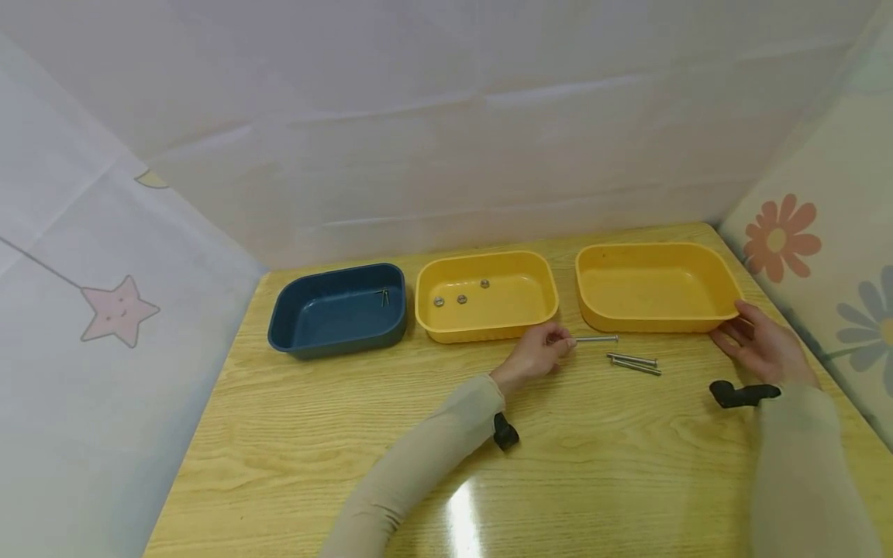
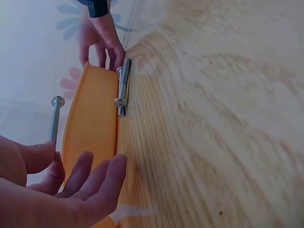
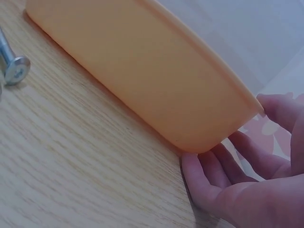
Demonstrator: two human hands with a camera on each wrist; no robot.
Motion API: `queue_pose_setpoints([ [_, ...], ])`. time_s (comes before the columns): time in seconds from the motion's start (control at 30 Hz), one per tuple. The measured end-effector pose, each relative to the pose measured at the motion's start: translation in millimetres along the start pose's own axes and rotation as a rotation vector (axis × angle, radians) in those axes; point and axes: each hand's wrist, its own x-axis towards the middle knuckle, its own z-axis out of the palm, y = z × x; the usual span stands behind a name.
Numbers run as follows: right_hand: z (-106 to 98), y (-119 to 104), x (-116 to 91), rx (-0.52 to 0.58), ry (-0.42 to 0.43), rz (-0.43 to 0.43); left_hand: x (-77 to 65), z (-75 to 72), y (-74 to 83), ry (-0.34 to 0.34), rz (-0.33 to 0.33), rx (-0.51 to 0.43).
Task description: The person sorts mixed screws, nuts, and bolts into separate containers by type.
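Note:
Between thumb and index finger, my left hand [image 1: 533, 356] pinches a long silver bolt [image 1: 596, 339] by its threaded end, its head pointing right. In the left wrist view this bolt [image 2: 54, 121] stands out from the fingertips, the other fingers spread loosely. My right hand [image 1: 763, 349] grips the near right corner of the right yellow tray [image 1: 656, 325], a digit on the rim and other fingers at its base. Two more bolts [image 1: 635, 363] lie side by side on the wooden table, in front of that tray and between the hands.
A middle yellow tray [image 1: 488, 335] holds three nuts [image 1: 462, 299], just behind my left hand. Further left, a dark blue tray [image 1: 338, 345] contains a few small screws [image 1: 384, 297]. White sheeting [image 1: 446, 155] rises behind the table [image 1: 314, 442] and at both sides.

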Motion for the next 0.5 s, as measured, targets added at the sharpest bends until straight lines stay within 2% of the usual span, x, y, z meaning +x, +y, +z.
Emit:
queue_pose_setpoints([
  [0.17, 1, 1, 0, -0.009, -0.018, -0.015, 0.6, 2.1, 1.7, -0.009, -0.015, -0.103],
  [0.3, 1, 1, 0, -0.016, -0.003, -0.016, 2.2, 5.1, 3.7, -0.012, -0.063, -0.241],
  [0.4, 1, 1, 1, -0.022, 0.006, -0.014, 4.2, 8.2, 6.1, 0.004, -0.103, -0.341],
  [0.5, 0, 1, 1, -0.034, 0.005, -0.015, 6.7, 11.3, 8.4, 0.025, -0.124, -0.403],
])
